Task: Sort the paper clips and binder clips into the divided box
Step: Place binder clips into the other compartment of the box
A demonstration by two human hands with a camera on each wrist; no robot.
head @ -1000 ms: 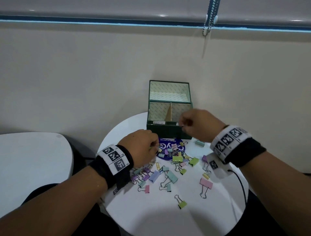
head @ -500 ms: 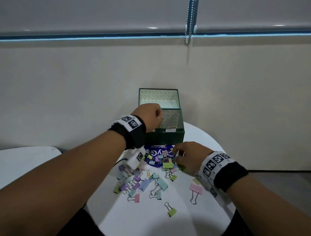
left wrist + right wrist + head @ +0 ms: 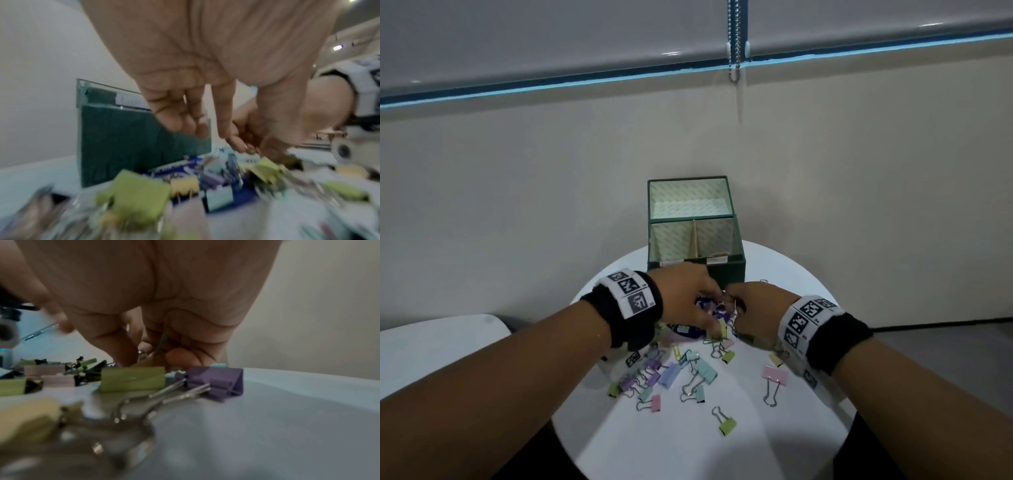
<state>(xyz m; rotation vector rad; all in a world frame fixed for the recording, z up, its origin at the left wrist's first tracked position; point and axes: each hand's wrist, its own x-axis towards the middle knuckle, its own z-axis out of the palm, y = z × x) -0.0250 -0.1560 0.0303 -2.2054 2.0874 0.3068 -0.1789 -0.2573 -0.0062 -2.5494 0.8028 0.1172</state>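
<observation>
The right hand (image 3: 156,308) reaches down over a white table (image 3: 287,418), its fingertips (image 3: 180,356) curled around a thin teal paper clip (image 3: 162,341). Just below the fingers lie a green binder clip (image 3: 132,378) and, to its right, a purple binder clip (image 3: 218,380) with silver wire handles. More green and pink clips crowd to the left of the fingers, and a blurred yellow binder clip (image 3: 26,418) sits nearest the camera.
</observation>
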